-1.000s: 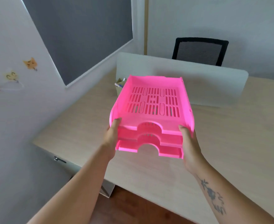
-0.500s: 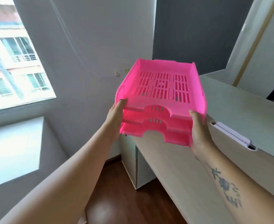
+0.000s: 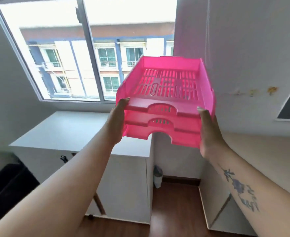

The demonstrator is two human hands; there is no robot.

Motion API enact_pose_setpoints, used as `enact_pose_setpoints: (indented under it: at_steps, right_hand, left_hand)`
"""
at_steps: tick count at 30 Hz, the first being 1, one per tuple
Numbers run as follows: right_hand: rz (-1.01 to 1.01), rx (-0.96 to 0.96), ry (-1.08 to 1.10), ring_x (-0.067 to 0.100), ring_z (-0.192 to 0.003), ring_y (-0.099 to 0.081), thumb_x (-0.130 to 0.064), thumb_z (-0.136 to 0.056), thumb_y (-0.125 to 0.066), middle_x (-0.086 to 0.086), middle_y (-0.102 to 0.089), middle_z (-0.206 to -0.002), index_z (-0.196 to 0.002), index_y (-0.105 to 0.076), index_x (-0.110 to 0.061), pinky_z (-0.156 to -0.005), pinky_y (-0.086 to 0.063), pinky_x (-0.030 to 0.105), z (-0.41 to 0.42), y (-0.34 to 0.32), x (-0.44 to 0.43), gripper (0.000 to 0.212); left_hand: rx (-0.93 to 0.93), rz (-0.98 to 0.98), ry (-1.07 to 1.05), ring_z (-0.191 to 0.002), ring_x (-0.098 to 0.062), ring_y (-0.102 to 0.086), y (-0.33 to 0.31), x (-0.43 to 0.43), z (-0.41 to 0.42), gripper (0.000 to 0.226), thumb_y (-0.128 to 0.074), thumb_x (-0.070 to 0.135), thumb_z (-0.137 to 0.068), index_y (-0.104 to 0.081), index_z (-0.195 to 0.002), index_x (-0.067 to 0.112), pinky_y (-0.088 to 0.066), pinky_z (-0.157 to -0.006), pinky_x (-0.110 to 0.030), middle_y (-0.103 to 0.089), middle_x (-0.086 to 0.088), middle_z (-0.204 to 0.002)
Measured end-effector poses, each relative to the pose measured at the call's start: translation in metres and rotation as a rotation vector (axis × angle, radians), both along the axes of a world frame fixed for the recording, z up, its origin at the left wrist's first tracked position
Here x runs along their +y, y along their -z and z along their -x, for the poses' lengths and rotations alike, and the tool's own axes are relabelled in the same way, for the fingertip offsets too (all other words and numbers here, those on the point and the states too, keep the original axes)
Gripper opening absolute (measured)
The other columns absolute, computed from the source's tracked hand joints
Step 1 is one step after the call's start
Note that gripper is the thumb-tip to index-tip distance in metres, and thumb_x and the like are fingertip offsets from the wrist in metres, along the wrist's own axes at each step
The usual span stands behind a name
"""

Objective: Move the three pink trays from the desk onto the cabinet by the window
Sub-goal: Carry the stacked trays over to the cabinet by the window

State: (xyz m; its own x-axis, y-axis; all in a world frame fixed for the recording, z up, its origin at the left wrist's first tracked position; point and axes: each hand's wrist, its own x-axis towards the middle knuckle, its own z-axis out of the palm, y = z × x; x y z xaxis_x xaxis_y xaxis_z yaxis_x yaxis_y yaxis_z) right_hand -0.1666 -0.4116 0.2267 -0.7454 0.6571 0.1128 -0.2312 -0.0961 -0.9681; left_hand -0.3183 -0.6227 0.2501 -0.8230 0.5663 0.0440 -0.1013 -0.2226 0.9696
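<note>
Three pink slotted trays (image 3: pixel 166 93) are stacked one on another and held in the air at chest height, in front of the window. My left hand (image 3: pixel 117 120) grips the stack's near-left corner, and my right hand (image 3: pixel 209 134) grips its near-right corner. Below and left of the stack stands the white cabinet (image 3: pixel 69 130) under the window, its top bare. The trays hang above the cabinet's right end and touch nothing but my hands.
The light wooden desk (image 3: pixel 263 151) runs along the right wall. A gap with dark wood floor (image 3: pixel 173 211) and a small white bottle (image 3: pixel 157 178) lies between cabinet and desk. A black object (image 3: pixel 7 189) sits low at the left.
The view has swung left from the desk to the window and cabinet. The tray stack, still held in both hands, has left the desk and now hangs near the cabinet.
</note>
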Motion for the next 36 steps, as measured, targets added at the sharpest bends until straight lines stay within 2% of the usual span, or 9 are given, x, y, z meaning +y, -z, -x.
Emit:
enact_pose_setpoints:
  at_steps: [4, 6, 10, 13, 15, 19, 23, 28, 36]
  right_hand:
    - [-0.017, -0.007, -0.118, 0.035, -0.106, -0.071, -0.057, -0.085, -0.057, 0.010, -0.069, -0.120, -0.126, -0.054, -0.045, -0.080, -0.058, 0.061, 0.076, 0.004, -0.056, 0.043]
    - [-0.017, -0.034, -0.156, 0.036, -0.105, -0.070, -0.058, -0.083, -0.059, 0.012, -0.068, -0.120, -0.123, -0.056, -0.046, -0.079, -0.058, 0.061, 0.112, 0.008, -0.086, 0.041]
    - [0.022, -0.092, -0.192, 0.043, -0.117, -0.062, -0.068, -0.073, -0.065, 0.012, -0.061, -0.130, -0.121, -0.059, -0.047, -0.090, -0.050, 0.068, 0.188, 0.024, -0.135, 0.053]
    - [0.069, -0.083, -0.244, 0.042, -0.104, -0.070, -0.057, -0.083, -0.061, 0.016, -0.069, -0.120, -0.126, -0.060, -0.034, -0.082, -0.056, 0.066, 0.232, 0.035, -0.168, 0.049]
    - [0.085, -0.076, -0.259, 0.042, -0.098, -0.073, -0.053, -0.085, -0.059, 0.018, -0.070, -0.118, -0.127, -0.059, -0.034, -0.074, -0.058, 0.064, 0.256, 0.042, -0.185, 0.046]
    - [0.105, -0.082, -0.282, 0.042, -0.098, -0.073, -0.053, -0.087, -0.060, 0.017, -0.070, -0.119, -0.127, -0.058, -0.037, -0.073, -0.059, 0.064, 0.289, 0.057, -0.210, 0.043]
    - [0.072, -0.112, -0.306, 0.042, -0.097, -0.073, -0.064, -0.080, -0.064, 0.019, -0.069, -0.119, -0.130, -0.055, -0.034, -0.073, -0.059, 0.064, 0.310, 0.075, -0.221, 0.059]
    - [0.019, -0.194, -0.336, 0.041, -0.096, -0.074, -0.084, -0.053, -0.071, 0.020, -0.070, -0.115, -0.130, -0.056, -0.031, -0.073, -0.060, 0.062, 0.328, 0.098, -0.216, 0.095]
    - [-0.004, -0.221, -0.335, 0.035, -0.093, -0.076, -0.066, -0.071, -0.063, 0.016, -0.074, -0.112, -0.131, -0.057, -0.033, -0.073, -0.062, 0.057, 0.348, 0.125, -0.191, 0.069]
  left_hand:
    - [0.002, 0.018, -0.112, -0.111, -0.041, -0.066, 0.000, -0.075, 0.051, 0.053, -0.046, 0.049, -0.093, -0.056, -0.135, 0.017, -0.049, -0.093, -0.066, -0.065, -0.020, -0.128]
    - [-0.011, 0.038, -0.175, -0.105, -0.039, -0.069, 0.002, -0.108, 0.077, 0.049, -0.045, 0.046, -0.094, -0.058, -0.131, 0.018, -0.053, -0.088, -0.062, -0.068, -0.019, -0.123]
    - [-0.052, 0.076, -0.258, -0.093, -0.035, -0.074, 0.011, -0.166, 0.131, 0.047, -0.045, 0.046, -0.092, -0.062, -0.125, 0.018, -0.059, -0.071, -0.050, -0.073, -0.017, -0.114]
    - [-0.088, 0.098, -0.285, -0.093, -0.036, -0.073, 0.023, -0.199, 0.171, 0.047, -0.045, 0.047, -0.091, -0.063, -0.124, 0.019, -0.059, -0.069, -0.051, -0.073, -0.017, -0.112]
    - [-0.120, 0.108, -0.309, -0.093, -0.036, -0.073, 0.032, -0.217, 0.196, 0.047, -0.045, 0.048, -0.090, -0.063, -0.124, 0.021, -0.059, -0.068, -0.050, -0.073, -0.017, -0.112]
    - [-0.156, 0.126, -0.303, -0.096, -0.037, -0.072, 0.055, -0.239, 0.234, 0.049, -0.045, 0.053, -0.089, -0.063, -0.125, 0.024, -0.059, -0.071, -0.053, -0.073, -0.017, -0.113]
    - [-0.204, 0.109, -0.329, -0.098, -0.039, -0.071, 0.084, -0.248, 0.254, 0.049, -0.045, 0.053, -0.090, -0.061, -0.127, 0.024, -0.058, -0.076, -0.060, -0.071, -0.019, -0.115]
    - [-0.271, 0.106, -0.386, -0.097, -0.038, -0.072, 0.120, -0.244, 0.262, 0.054, -0.044, 0.060, -0.089, -0.059, -0.128, 0.027, -0.057, -0.079, -0.062, -0.072, -0.017, -0.114]
    - [-0.301, 0.181, -0.476, -0.101, -0.035, -0.071, 0.149, -0.217, 0.265, 0.058, -0.049, 0.068, -0.082, -0.058, -0.127, 0.034, -0.057, -0.083, -0.059, -0.073, -0.012, -0.112]
